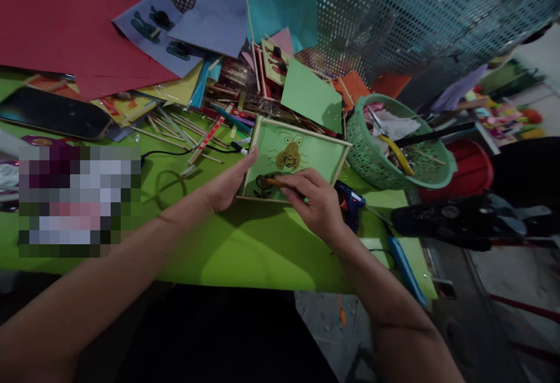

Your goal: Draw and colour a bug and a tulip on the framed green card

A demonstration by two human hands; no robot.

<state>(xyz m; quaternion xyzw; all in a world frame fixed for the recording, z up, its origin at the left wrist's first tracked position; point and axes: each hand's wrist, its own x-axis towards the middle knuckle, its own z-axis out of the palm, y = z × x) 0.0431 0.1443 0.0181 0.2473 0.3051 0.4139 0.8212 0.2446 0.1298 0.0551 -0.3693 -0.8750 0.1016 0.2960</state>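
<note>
A green picture in a pale wooden stick frame [312,154] is tilted up from the green table. It bears a brown bee-like insect figure [289,157] and a dark-outlined flower [261,187] at its lower left. My left hand [234,183] grips the frame's left side, thumb along the edge. Over the picture's lower part, my right hand [312,199] is closed in a pinch on a slim orange-brown pen-like thing [272,181]. Its tip meets the flower; its exact kind is unclear. A blue glue gun [351,199] lies just right of my right hand.
A green basket [371,164] of tools stands at the right, before a red bucket [470,170]. Coloured paper sheets [210,18], loose wooden sticks [175,129] and a dark phone [55,112] crowd the back and left. A blue cutter [406,269] lies near the right edge of the table [262,249].
</note>
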